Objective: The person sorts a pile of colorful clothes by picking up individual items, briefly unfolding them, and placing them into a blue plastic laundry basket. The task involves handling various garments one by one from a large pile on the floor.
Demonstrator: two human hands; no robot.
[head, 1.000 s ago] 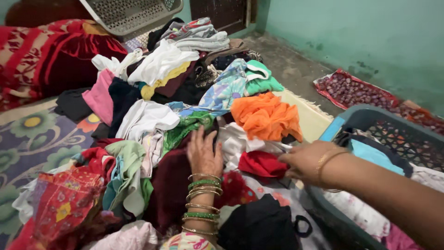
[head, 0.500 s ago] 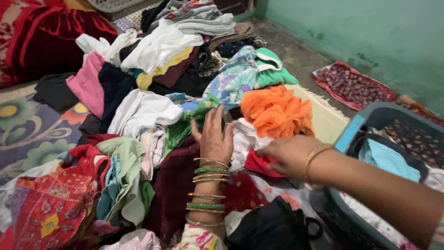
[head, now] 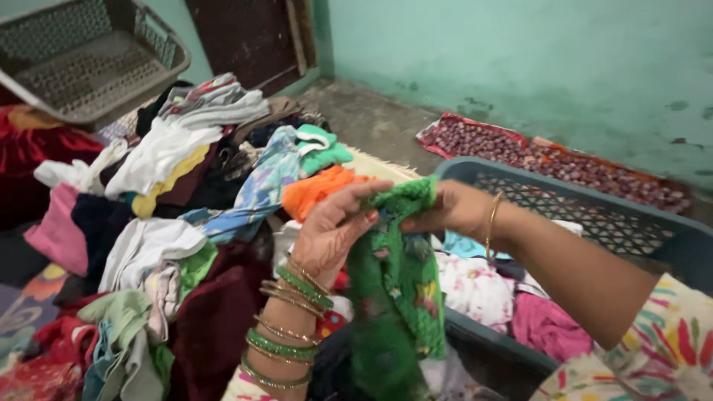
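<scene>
The green knitted garment (head: 397, 275) was pinched at its top edge by both the left hand (head: 332, 234) and right hand (head: 453, 209), fingers closed, long axis hanging downward beside the grey laundry basket (head: 594, 197).

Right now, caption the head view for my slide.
Both hands, left hand and right hand, lift a green patterned cloth above a clothes pile.

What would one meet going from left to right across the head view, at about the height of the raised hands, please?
pink garment → white garment → left hand → green patterned cloth, held up in both hands → right hand → blue-grey laundry basket
</scene>
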